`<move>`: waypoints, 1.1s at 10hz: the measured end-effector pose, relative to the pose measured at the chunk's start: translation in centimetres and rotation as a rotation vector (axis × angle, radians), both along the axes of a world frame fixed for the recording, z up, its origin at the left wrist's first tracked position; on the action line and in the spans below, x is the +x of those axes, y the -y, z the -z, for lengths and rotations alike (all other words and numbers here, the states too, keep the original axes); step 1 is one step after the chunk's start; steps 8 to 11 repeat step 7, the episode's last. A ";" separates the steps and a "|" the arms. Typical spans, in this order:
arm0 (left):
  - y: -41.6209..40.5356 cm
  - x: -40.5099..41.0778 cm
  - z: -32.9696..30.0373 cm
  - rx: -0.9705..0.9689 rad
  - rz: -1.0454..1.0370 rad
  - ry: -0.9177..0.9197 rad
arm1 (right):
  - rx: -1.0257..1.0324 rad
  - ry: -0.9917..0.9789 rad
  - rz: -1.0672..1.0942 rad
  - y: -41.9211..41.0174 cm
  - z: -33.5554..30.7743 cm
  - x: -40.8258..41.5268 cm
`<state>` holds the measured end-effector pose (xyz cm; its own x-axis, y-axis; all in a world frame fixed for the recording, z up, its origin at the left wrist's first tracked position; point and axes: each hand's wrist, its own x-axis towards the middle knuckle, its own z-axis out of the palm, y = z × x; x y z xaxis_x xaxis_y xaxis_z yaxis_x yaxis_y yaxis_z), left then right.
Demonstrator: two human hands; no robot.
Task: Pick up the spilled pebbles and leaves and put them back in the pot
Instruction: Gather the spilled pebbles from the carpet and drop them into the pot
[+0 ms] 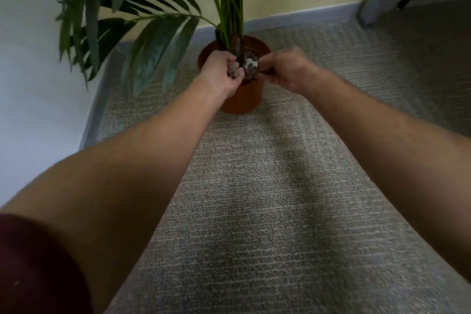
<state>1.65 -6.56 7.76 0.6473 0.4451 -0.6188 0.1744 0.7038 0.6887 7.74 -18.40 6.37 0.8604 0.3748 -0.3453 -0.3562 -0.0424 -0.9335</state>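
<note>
Both arms reach forward to the terracotta-coloured plastic pot (244, 98) standing on the grey carpet (267, 199), and both hands are over its rim. The left hand (221, 72) hangs over the near-left edge of the pot, fingers curled round a small clutch of greyish pebbles (232, 71) showing between the fingertips, so that load looks on the point of going in but is not released yet. The right hand (284, 69) sits over the right side of the pot, fingers bent inward and apparently pinching something dark at the tips, perhaps a leaf or a stone; the blur makes it impossible to say which. Inside the pot, a bed of mixed pale and dark pebbles (251, 65) lies around the base of the palm plant's green stems (230, 15), so a good part of the fill is already there. The carpet in front of the pot shows no loose stones or leaves that I can pick out, though the picture is soft and small bits could be lost in the weave, and the carpet behind the pot and under the fronds is hidden. My read: this is late in the job, with these two handfuls to drop and then a check around the pot for stragglers.
</note>
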 end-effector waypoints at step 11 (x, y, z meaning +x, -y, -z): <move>-1.1 -1.6 4.7 0.829 0.017 -0.019 | -0.293 0.411 -0.147 -0.5 3.2 -0.5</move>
